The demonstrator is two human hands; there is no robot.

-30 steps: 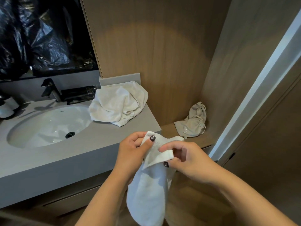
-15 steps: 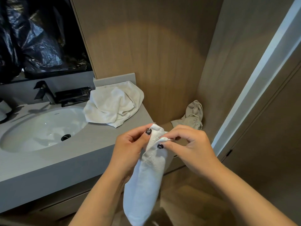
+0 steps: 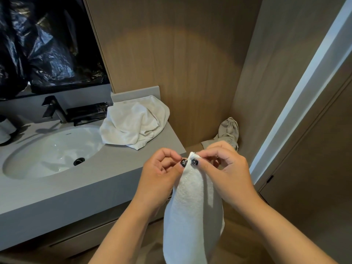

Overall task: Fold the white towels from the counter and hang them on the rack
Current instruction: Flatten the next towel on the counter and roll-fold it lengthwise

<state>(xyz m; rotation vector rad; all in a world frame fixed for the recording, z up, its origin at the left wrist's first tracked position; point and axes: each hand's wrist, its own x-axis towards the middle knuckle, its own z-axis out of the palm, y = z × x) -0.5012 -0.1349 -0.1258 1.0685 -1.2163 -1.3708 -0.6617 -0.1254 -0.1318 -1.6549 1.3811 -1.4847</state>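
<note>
The left hand (image 3: 160,173) and the right hand (image 3: 223,171) meet thumb to thumb, each pinching the top edge of a white towel (image 3: 192,210) between thumb and fingers — the cloth hangs down from the two hands, doubled lengthwise, in front of the counter (image 3: 85,187) edge. Up and to the left of the left hand, a second white towel (image 3: 133,122) lies crumpled on the counter, just right of the sink (image 3: 51,151) and the dark faucet (image 3: 55,109). Just behind the right hand, a beige cloth bag (image 3: 228,130) sits in the wooden corner.
</note>
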